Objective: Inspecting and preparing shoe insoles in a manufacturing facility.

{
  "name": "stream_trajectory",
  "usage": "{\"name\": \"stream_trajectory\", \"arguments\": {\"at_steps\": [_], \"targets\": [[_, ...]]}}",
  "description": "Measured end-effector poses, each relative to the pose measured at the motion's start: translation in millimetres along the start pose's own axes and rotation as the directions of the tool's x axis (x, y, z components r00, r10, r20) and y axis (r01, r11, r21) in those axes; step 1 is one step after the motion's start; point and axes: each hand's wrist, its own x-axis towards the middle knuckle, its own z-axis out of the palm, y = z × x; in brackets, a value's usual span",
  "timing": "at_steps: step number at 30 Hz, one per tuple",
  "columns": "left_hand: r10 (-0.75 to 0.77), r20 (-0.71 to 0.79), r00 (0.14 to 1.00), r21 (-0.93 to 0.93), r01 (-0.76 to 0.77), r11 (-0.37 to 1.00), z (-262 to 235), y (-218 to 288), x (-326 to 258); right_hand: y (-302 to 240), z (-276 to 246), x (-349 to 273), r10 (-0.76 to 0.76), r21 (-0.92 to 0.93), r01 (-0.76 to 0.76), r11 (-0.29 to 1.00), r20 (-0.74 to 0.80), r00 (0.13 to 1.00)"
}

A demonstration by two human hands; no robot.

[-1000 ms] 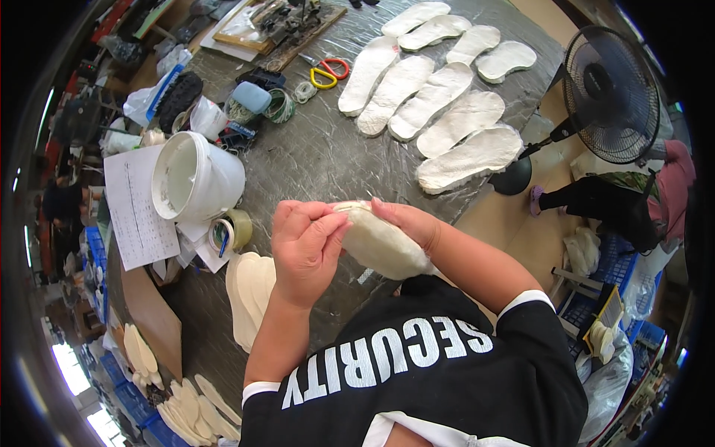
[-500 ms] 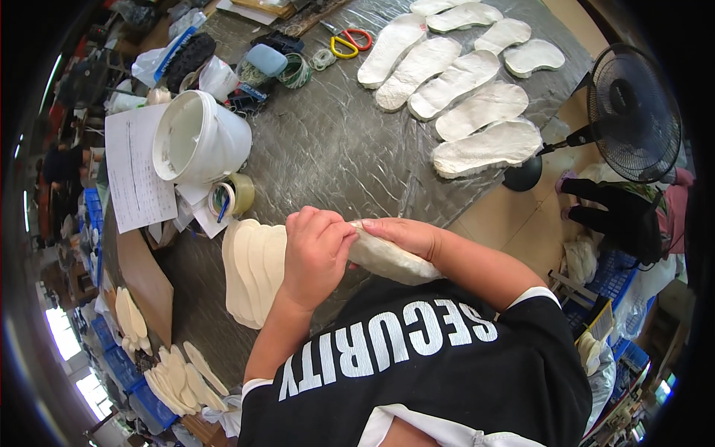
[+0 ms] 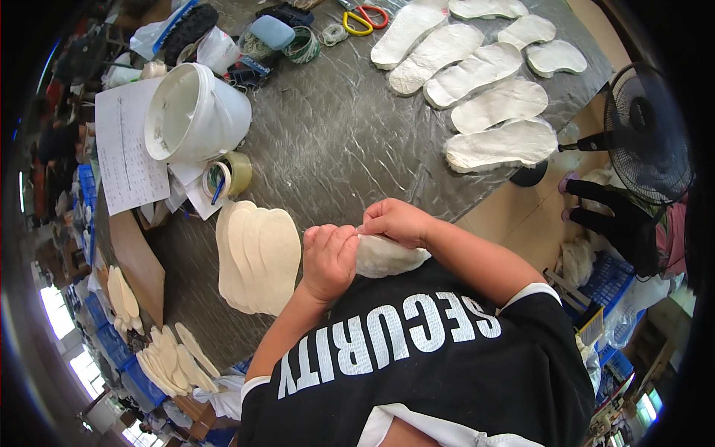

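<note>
A white fuzzy insole (image 3: 389,258) is held close against my black shirt at the table's near edge. My left hand (image 3: 330,261) is closed round its left end, hiding that end. Against its upper edge, my right hand (image 3: 397,223) pinches with thumb and fingers, almost touching the left fingertips. Whether a needle or thread is between them is too small to tell. Just left of my left hand lies a fanned stack of cream insole pieces (image 3: 257,257).
Several finished white insoles (image 3: 477,77) lie in rows at the far right. Scissors (image 3: 365,20), a white bucket (image 3: 197,115), tape rolls (image 3: 229,179) and a written sheet (image 3: 130,141) stand farther back. A black fan (image 3: 646,134) is beyond the right edge.
My right hand has lifted from gripping the insole's side to a pinch at its upper edge. My left hand has shifted right and down. The view has moved slightly.
</note>
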Motion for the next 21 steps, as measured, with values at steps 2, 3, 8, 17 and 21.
{"name": "stream_trajectory", "arguments": {"at_steps": [2,3,8,17,21], "targets": [[-0.045,0.006,0.999,-0.009,0.045,0.999,6,-4,-5,6,-4,8,0.036,0.037,-0.036,0.999,-0.002,0.999],[-0.057,0.012,0.998,-0.009,0.057,0.998,6,-4,-7,3,-4,9,0.047,0.039,-0.047,0.998,0.006,0.999],[-0.287,0.127,0.950,-0.147,0.304,0.941,4,-3,-4,9,-7,21,0.041,-0.039,-0.039,0.998,0.047,0.998],[-0.170,0.091,0.981,-0.258,0.188,0.948,13,-10,-22,5,9,37,0.095,-0.276,-0.120,0.954,-0.104,0.990],[-0.434,0.116,0.894,-0.340,0.446,0.828,13,-14,-30,-25,11,27,0.218,-0.294,-0.222,0.930,-0.047,0.975]]}}
